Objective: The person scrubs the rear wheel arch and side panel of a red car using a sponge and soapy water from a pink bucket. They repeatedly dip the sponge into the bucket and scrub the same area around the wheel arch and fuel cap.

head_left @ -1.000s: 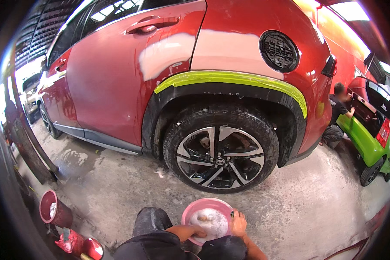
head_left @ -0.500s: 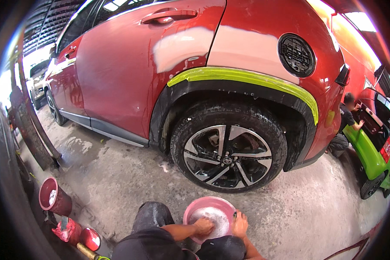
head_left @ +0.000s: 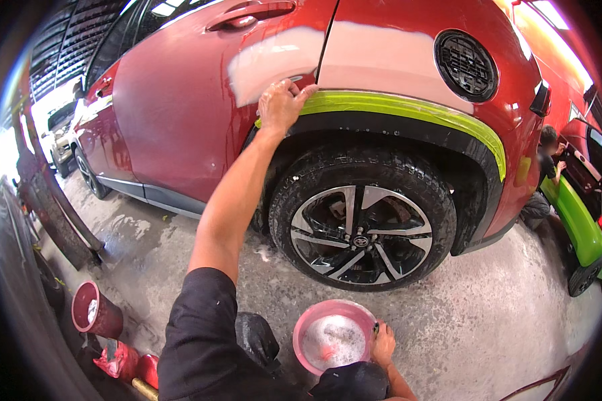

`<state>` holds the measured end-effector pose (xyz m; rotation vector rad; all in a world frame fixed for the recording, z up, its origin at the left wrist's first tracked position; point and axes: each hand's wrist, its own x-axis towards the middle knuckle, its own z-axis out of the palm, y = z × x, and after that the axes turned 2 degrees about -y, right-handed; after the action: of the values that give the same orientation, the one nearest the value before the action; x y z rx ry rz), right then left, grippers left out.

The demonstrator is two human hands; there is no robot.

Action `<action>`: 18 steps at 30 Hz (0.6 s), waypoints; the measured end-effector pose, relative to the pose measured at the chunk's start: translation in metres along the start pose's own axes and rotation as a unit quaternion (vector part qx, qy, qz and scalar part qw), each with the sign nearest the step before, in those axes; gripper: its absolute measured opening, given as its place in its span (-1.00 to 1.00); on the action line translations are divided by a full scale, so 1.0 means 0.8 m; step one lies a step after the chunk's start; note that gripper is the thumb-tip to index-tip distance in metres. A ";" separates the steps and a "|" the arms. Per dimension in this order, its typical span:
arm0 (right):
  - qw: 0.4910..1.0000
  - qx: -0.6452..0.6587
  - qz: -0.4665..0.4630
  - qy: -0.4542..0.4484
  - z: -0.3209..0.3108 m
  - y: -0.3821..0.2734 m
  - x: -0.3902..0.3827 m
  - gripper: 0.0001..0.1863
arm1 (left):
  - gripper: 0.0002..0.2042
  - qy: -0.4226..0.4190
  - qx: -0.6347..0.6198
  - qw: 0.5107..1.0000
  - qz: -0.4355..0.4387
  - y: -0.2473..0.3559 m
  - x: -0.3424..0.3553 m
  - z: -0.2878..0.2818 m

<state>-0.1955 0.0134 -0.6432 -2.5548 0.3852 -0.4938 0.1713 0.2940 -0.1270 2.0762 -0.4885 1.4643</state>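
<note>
My left hand (head_left: 281, 108) is raised to the red car's rear door (head_left: 174, 113), at the lower edge of a pale pink patch (head_left: 274, 61). Its fingers are bent and closed, and whatever they hold is hidden. Just right of it begins the yellow-green tape (head_left: 394, 107) along the wheel arch. Down by my knees, a pink basin (head_left: 301, 327) holds foamy whitish water (head_left: 338, 337). At the basin's right rim, my right hand (head_left: 383, 344) is closed round a small dark object (head_left: 375, 329), too small to name.
Rear wheel (head_left: 361, 234) stands just beyond the basin. A dark red bucket (head_left: 104, 321) and a red bag-like bundle (head_left: 118, 359) sit on the floor at left. A person (head_left: 545, 174) crouches at right beside a bright green car panel (head_left: 575, 220). A post (head_left: 50, 194) rises at left.
My left hand has come out of the foamy basin and gone up to the car's door panel. My right hand stays at the basin's rim.
</note>
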 end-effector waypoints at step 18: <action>1.000 -0.006 -0.012 -0.001 -0.012 -0.013 0.002 -0.57 | -0.35 -0.072 -0.023 0.996 0.055 -0.018 0.018 -0.002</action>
<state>-0.1963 0.0170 -0.6296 -2.5735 0.3584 -0.4988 0.1831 0.3064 -0.1159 2.1575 -0.6963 1.3555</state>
